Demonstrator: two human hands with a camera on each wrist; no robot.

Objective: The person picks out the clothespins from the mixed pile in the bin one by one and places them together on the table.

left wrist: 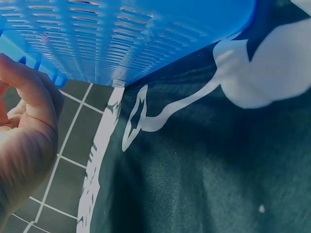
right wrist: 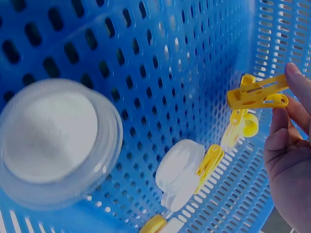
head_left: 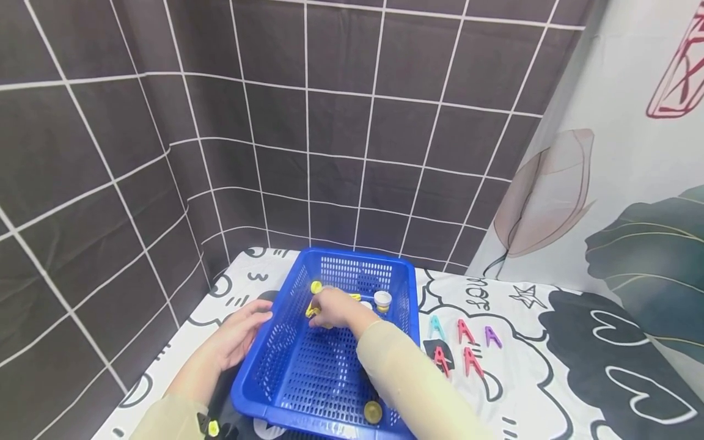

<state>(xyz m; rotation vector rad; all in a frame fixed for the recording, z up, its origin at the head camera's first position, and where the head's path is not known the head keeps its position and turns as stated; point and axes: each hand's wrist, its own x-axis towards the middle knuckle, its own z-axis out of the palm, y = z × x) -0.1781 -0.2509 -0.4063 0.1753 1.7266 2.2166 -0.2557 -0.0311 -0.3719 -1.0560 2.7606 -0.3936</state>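
Observation:
My right hand is inside the blue plastic basket, near its left wall. Thumb and fingers pinch a yellow clothespin, clear of the basket floor in the right wrist view. Behind it are another yellow piece and a small round yellow cap. One more yellow clothespin lies beside a clear round container. Outside the basket, my left hand has its fingertips right at the left rim, fingers loosely bent, holding nothing.
A white-topped round container sits toward the basket's right wall, and a yellowish disc near its front. Right of the basket, several clothespins lie on the patterned cloth, including a purple one and a turquoise one. A dark gridded curtain hangs behind.

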